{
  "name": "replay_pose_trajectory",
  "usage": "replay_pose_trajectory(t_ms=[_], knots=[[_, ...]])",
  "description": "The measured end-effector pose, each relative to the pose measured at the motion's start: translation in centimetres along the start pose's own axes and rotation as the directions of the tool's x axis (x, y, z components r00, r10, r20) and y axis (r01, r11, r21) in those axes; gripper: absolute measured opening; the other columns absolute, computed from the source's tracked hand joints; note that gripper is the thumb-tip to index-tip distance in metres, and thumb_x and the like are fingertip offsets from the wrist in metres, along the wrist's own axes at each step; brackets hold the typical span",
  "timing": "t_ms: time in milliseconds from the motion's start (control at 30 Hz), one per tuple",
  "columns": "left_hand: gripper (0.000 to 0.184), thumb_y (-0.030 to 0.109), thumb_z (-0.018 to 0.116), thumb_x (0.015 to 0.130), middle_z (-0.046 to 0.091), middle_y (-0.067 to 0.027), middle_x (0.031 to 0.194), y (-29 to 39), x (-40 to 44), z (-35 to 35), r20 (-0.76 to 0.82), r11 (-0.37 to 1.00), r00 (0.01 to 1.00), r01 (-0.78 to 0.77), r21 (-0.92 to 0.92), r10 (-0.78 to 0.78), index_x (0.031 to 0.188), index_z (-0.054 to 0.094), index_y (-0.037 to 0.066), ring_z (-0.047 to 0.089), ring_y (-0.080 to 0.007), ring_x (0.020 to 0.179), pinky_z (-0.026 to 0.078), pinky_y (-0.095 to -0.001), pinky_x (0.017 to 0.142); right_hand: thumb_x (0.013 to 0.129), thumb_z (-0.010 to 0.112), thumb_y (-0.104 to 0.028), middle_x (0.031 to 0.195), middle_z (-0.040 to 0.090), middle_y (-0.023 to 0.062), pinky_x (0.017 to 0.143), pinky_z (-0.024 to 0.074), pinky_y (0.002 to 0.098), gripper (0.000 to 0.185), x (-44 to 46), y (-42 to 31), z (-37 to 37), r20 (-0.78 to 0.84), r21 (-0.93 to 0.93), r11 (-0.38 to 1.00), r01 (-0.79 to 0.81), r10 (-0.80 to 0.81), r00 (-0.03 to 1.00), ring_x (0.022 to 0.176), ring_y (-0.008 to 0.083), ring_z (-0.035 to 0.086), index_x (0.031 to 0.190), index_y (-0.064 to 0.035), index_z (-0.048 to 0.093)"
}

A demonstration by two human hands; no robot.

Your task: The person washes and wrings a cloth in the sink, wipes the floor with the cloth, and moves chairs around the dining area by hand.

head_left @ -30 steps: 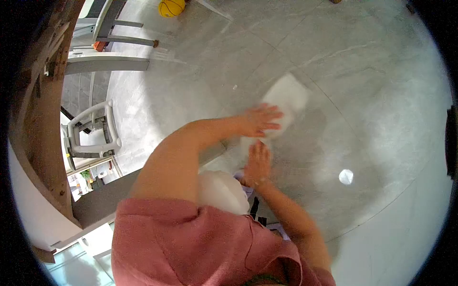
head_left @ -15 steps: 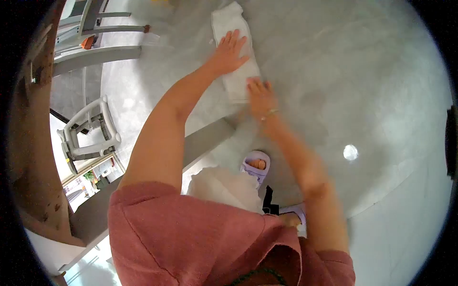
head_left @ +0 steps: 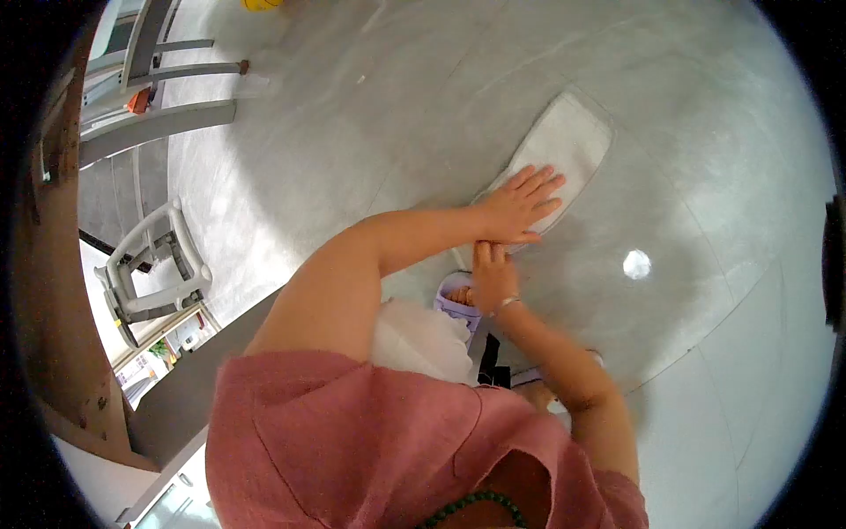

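A folded white cloth (head_left: 564, 141) lies slantwise on the grey floor, its far end up and to the right. My left hand (head_left: 522, 207) presses flat on the near half of it, fingers spread. Close behind, at the cloth's near end, is my right hand (head_left: 495, 280), with a thin bracelet at its wrist. Its fingers are bent and close together on the cloth's edge, and the fingertips are partly hidden by my left hand.
My purple sandal (head_left: 454, 291) is just left of my right hand. A grey bench-like beam (head_left: 211, 379) runs along my left side. Farther left are a pale chair (head_left: 159, 264) and grey furniture legs (head_left: 167, 115). A yellow object (head_left: 262, 3) shows at the top edge.
The cloth has moved right and nearer to me and turned to a rightward slant. My left hand went with it, and my right hand has come nearer to my body, close to the left.
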State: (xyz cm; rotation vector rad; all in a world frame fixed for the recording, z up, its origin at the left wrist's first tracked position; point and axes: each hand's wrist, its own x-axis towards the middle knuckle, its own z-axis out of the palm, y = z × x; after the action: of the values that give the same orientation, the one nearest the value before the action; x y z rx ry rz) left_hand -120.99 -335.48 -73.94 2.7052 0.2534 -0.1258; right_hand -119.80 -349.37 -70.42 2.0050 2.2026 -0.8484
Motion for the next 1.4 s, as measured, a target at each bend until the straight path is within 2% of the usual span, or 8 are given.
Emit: replay_pose_trajectory(t_ms=[133, 400, 533, 633, 800, 1067, 1233, 1400], knots=[[0.069, 0.043, 0.061, 0.076, 0.020, -0.0081, 0.146, -3.5, -3.4, -0.3, 0.062, 0.980, 0.980, -0.183, -0.079, 0.188, 0.132, 0.036, 0.012, 0.017, -0.0280, 0.134, 0.012, -0.0466, 0.108, 0.076, 0.051, -0.015, 0.118, 0.043, 0.0125, 0.079, 0.0473, 0.0319, 0.060, 2.9, -3.5, 0.8, 0.038, 0.128, 0.991, -0.034, 0.030, 0.999, 0.111, 0.0288, 0.043, 0.130, 0.0037, 0.034], [0.073, 0.039, 0.064, 0.074, 0.020, -0.0024, 0.147, -8.5, -6.5, -3.8, 0.284, 0.999, 0.958, -0.031, 0.013, 0.026, 0.137, 0.031, 0.021, 0.013, -0.0246, 0.136, 0.009, -0.0479, 0.109, 0.079, 0.048, -0.010, 0.122, 0.045, 0.0124, 0.092, 0.0395, 0.0397, 0.043, 5.3, -1.5, 0.6, -0.060, 0.395, 0.897, 0.197, -0.189, 0.980, 0.114, 0.0278, 0.044, 0.121, -0.0055, 0.046], [0.068, 0.035, 0.062, 0.077, 0.019, -0.0029, 0.147, -14.6, -8.8, -7.8, 0.331, 0.974, 0.933, 0.070, 0.217, -0.141, 0.135, 0.033, 0.019, 0.013, -0.0263, 0.136, 0.013, -0.0482, 0.108, 0.076, 0.053, -0.010, 0.121, 0.047, 0.0131, 0.098, 0.0325, 0.0424, 0.042, 3.9, 1.1, -1.8, -0.089, 0.401, 0.910, 0.107, -0.077, 0.993, 0.113, 0.0280, 0.045, 0.118, -0.0049, 0.049], [0.064, 0.032, 0.060, 0.079, 0.019, -0.0024, 0.147, -20.8, -9.6, -7.6, 0.156, 0.904, 0.953, 0.182, 0.387, -0.258, 0.136, 0.033, 0.019, 0.013, -0.0268, 0.136, 0.016, -0.0483, 0.108, 0.072, 0.056, -0.007, 0.120, 0.049, 0.0138, 0.096, 0.0363, 0.0407, 0.043, 3.5, 6.7, -0.5, -0.095, 0.388, 0.910, 0.143, -0.115, 0.989, 0.111, 0.0293, 0.047, 0.115, -0.0052, 0.052], [0.064, 0.026, 0.058, 0.080, 0.021, -0.0013, 0.146, -22.0, -8.2, -6.4, -0.095, 0.823, 0.902, 0.425, 0.377, -0.422, 0.137, 0.031, 0.018, 0.018, -0.0279, 0.134, 0.018, -0.0491, 0.107, 0.071, 0.055, -0.004, 0.122, 0.049, 0.0143, 0.094, 0.0384, 0.0393, 0.044, 1.3, 16.2, -0.3, -0.297, 0.535, 0.845, 0.009, 0.178, 0.938, 0.112, 0.0319, 0.046, 0.115, -0.0054, 0.052], [0.051, 0.025, 0.062, 0.078, 0.042, -0.0062, 0.127, -15.8, 4.4, -3.7, -0.167, 0.954, 0.974, 0.192, 0.231, -0.155, 0.127, 0.047, 0.030, 0.034, -0.0288, 0.124, 0.016, -0.0520, 0.106, 0.075, 0.059, -0.012, 0.130, 0.041, 0.0173, 0.101, 0.0294, 0.0424, 0.048, 1.6, 31.3, -7.3, -0.598, 0.271, 0.916, -0.295, 0.400, 0.694, 0.121, 0.0345, 0.037, 0.119, -0.0007, 0.047], [0.055, 0.032, 0.067, 0.071, 0.049, -0.0028, 0.119, -12.6, 17.9, -2.7, -0.187, 0.957, 0.963, -0.142, 0.254, 0.192, 0.123, 0.050, 0.030, 0.041, -0.0227, 0.119, 0.019, -0.0534, 0.104, 0.078, 0.058, -0.024, 0.138, 0.031, 0.0168, 0.104, 0.0217, 0.0474, 0.059, 5.1, 32.3, -5.8, -0.590, 0.228, 0.855, -0.466, 0.502, 0.633, 0.129, 0.0339, 0.026, 0.128, 0.0005, 0.038], [0.055, 0.041, 0.057, 0.080, 0.042, 0.0006, 0.134, -8.2, 31.7, -2.8, -0.221, 0.912, 0.947, -0.136, 0.387, 0.235, 0.130, 0.042, 0.026, 0.033, -0.0237, 0.128, 0.018, -0.0537, 0.104, 0.079, 0.056, -0.032, 0.143, 0.024, 0.0152, 0.106, 0.0166, 0.0511, 0.068, 5.6, 31.8, -6.2, -0.531, 0.200, 0.792, -0.577, 0.582, 0.615, 0.133, 0.0325, 0.019, 0.133, -0.0008, 0.032]])
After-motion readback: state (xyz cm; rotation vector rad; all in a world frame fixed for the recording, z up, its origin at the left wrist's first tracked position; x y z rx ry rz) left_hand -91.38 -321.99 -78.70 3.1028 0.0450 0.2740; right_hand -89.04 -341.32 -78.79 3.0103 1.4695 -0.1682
